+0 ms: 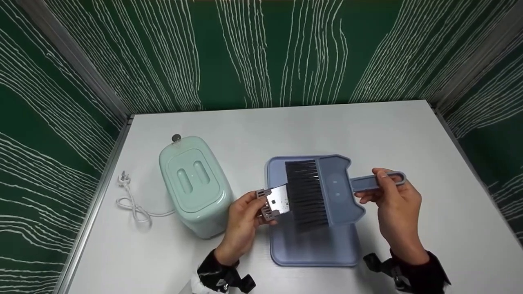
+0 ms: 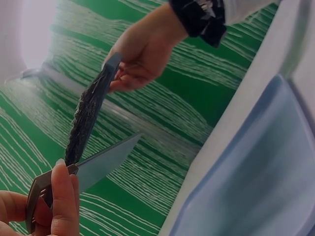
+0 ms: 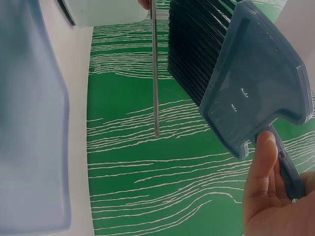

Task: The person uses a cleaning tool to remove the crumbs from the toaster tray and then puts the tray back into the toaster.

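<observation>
Shiny metal plate (image 1: pixel 279 199), smooth plastic brush (image 1: pixel 334 192), glossy plastic appliance (image 1: pixel 193 179).

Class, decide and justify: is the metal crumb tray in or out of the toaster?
Out: the left hand holds the crumb tray near the brush, apart from the toaster.

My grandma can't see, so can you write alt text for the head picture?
A person's right hand holds a blue-grey brush, its black bristles at the edge of a shiny metal piece in the left hand, above a blue tray on a white table. On the left stands a mint-green appliance with a white cord.
</observation>
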A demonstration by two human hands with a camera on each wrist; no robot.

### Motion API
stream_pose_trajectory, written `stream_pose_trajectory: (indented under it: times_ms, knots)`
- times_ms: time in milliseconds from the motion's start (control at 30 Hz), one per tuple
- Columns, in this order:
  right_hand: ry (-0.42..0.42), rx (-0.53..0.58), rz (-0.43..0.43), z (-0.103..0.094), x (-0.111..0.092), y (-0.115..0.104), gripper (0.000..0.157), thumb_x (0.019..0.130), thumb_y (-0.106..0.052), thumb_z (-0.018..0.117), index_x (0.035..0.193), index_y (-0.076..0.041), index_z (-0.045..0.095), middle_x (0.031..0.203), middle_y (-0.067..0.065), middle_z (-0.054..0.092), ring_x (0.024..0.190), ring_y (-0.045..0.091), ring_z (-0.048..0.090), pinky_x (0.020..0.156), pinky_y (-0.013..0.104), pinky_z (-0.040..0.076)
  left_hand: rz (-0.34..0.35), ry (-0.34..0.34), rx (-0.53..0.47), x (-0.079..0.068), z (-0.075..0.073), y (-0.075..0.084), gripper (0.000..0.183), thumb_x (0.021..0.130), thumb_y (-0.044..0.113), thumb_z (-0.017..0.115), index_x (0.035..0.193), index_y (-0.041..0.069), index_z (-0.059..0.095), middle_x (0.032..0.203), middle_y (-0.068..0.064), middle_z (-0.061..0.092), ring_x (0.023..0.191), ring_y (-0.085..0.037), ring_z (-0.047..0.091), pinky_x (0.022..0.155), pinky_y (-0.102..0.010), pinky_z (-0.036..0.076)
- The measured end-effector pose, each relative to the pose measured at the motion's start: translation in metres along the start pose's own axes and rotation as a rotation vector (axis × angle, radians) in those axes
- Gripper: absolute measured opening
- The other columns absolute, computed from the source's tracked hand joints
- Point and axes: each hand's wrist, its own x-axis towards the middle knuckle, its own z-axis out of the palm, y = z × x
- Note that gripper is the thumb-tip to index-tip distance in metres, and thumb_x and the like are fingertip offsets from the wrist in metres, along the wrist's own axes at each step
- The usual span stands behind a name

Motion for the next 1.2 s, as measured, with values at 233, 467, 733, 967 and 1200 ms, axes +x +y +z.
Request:
stream_pose_trajectory:
  times_ms: [233, 467, 733, 967, 1200]
  knots:
    - [0.003, -0.032, -0.015, 0.003, -0.003, 0.002, 0.028, 0.108, -0.016, 0.059, 0.115, 0.01, 0.065, 0.085, 0.019, 0.071, 0.061, 0.023, 0.07, 0.055, 0.028, 0.058, 0.007, -0.013, -0.004, 0.0, -0.002, -0.001, 0.03, 0.103, 0.007, 0.06, 0.124, -0.015, 0.06, 0.107, -0.025, 0.072, 0.077, -0.024, 0.073, 0.065, -0.032, 0.063]
    - [-0.02, -0.05, -0.018, 0.005, -0.006, 0.006, 0.028, 0.108, -0.015, 0.058, 0.115, 0.011, 0.064, 0.087, 0.019, 0.07, 0.061, 0.023, 0.07, 0.056, 0.029, 0.058, 0.012, 0.006, -0.015, 0.0, -0.001, -0.002, 0.026, 0.102, 0.005, 0.061, 0.119, -0.015, 0.061, 0.103, -0.023, 0.073, 0.075, -0.023, 0.072, 0.062, -0.032, 0.062]
    - [-0.047, -0.069, 0.005, 0.007, -0.008, 0.011, 0.027, 0.108, -0.016, 0.058, 0.117, 0.01, 0.063, 0.085, 0.019, 0.071, 0.06, 0.023, 0.069, 0.058, 0.03, 0.059, 0.015, 0.013, -0.012, 0.0, -0.001, -0.003, 0.026, 0.101, 0.005, 0.061, 0.118, -0.015, 0.062, 0.1, -0.021, 0.072, 0.075, -0.023, 0.071, 0.062, -0.032, 0.062]
    - [-0.078, -0.091, 0.019, 0.008, -0.01, 0.015, 0.028, 0.109, -0.018, 0.058, 0.118, 0.008, 0.063, 0.082, 0.018, 0.072, 0.062, 0.022, 0.07, 0.06, 0.029, 0.06, 0.014, 0.014, -0.012, 0.0, -0.001, -0.003, 0.026, 0.101, 0.006, 0.063, 0.119, -0.014, 0.062, 0.101, -0.023, 0.072, 0.075, -0.023, 0.071, 0.063, -0.032, 0.062]
    - [-0.083, -0.083, 0.017, 0.008, -0.01, 0.017, 0.027, 0.109, -0.017, 0.058, 0.118, 0.009, 0.062, 0.081, 0.018, 0.072, 0.061, 0.022, 0.069, 0.059, 0.029, 0.06, 0.014, 0.013, -0.012, 0.0, -0.002, -0.003, 0.026, 0.101, 0.005, 0.063, 0.118, -0.014, 0.062, 0.1, -0.022, 0.072, 0.075, -0.022, 0.071, 0.062, -0.031, 0.062]
